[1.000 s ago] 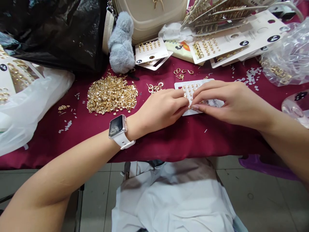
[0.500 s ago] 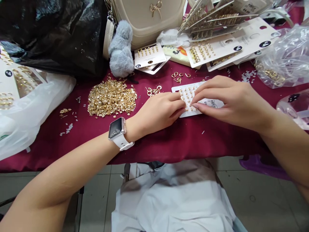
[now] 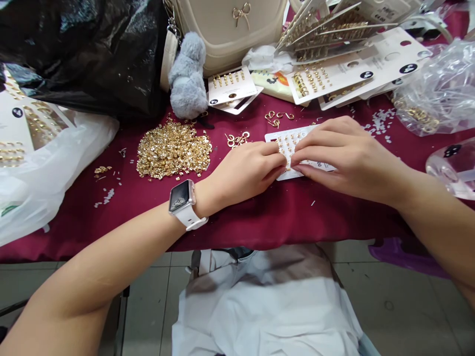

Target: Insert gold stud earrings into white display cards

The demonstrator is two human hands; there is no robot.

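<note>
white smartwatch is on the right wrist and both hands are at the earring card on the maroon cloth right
No, the white-strapped smartwatch is on the left wrist, not the right, as the head view shows. The left hand and right hand are at the white earring card on the maroon cloth.

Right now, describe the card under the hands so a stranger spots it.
On the maroon cloth, find the big gold heap. To its right, a white earring card lies under the left hand and right hand, the only card touched.
</note>
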